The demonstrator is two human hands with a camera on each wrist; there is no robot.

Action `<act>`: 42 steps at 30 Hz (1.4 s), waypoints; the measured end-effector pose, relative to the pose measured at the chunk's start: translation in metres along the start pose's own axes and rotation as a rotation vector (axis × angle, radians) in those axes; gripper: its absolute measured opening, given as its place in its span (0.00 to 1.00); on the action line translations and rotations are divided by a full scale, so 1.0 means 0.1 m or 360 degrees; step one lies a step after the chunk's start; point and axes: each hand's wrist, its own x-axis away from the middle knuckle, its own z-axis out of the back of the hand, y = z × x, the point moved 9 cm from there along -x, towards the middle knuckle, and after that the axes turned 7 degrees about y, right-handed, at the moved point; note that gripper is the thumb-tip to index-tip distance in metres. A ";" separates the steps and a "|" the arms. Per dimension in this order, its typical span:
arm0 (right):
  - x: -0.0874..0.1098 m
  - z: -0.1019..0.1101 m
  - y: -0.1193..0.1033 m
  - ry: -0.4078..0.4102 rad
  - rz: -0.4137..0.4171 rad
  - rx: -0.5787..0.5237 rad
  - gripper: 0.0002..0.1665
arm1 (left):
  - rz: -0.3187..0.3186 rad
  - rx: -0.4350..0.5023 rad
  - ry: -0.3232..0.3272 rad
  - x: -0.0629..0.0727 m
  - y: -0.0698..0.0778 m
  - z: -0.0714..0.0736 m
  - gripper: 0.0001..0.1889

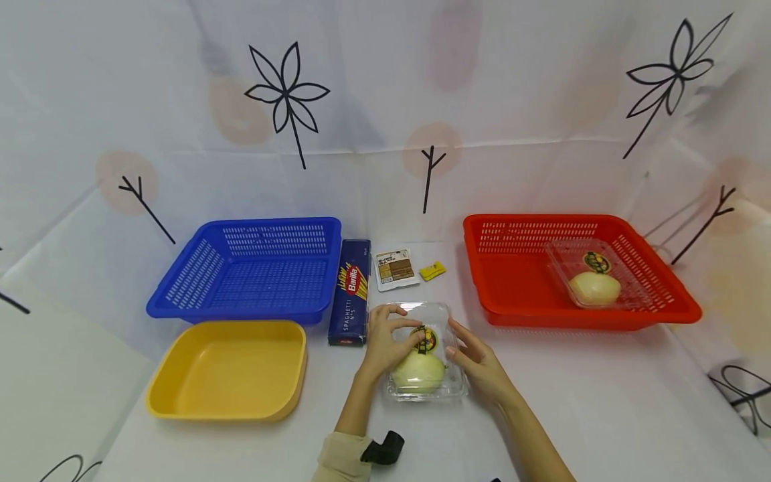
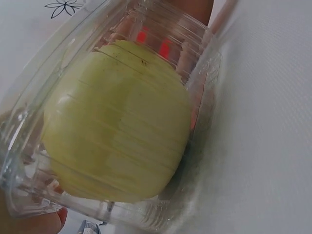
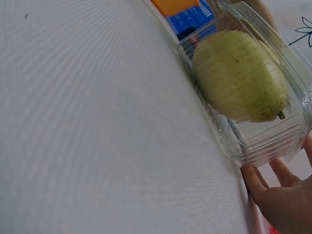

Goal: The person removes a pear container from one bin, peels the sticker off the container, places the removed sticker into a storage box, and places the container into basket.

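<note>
A clear plastic clamshell box (image 1: 429,310) with a round label on its lid lies on the white cloth. Inside it is a pale green fruit (image 1: 418,375), whose short stem shows in the right wrist view. My left hand (image 1: 383,343) holds the box from the left, thumb reaching over the lid near the label. From the opposite side my right hand (image 1: 486,367) holds it, thumb on the lid's edge; in the right wrist view its fingertips (image 3: 249,175) touch the ribbed end. The lid appears to be down. Part of the label is hidden by the left hand.
A blue basket (image 1: 274,311) and a yellow tray (image 1: 298,375) stand at the left. Beside them lie a spaghetti box (image 1: 351,294), a white sachet (image 1: 395,269) and a small yellow packet (image 1: 432,270). The red basket (image 1: 512,288) at right contains another boxed fruit (image 1: 595,288).
</note>
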 end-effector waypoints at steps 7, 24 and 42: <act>0.00 0.01 0.00 0.0017 0.0001 0.0018 0.35 | 0.0090 -0.0014 0.0031 -0.04 0.01 0.00 0.06; 0.00 -0.01 -0.02 -0.0011 0.0026 -0.0020 0.35 | -0.0081 -0.0041 0.0182 -0.04 0.12 0.04 0.03; 0.01 -0.01 -0.03 -0.0004 0.0030 -0.0047 0.35 | -0.0374 -0.0093 0.0226 -0.03 0.26 0.04 0.02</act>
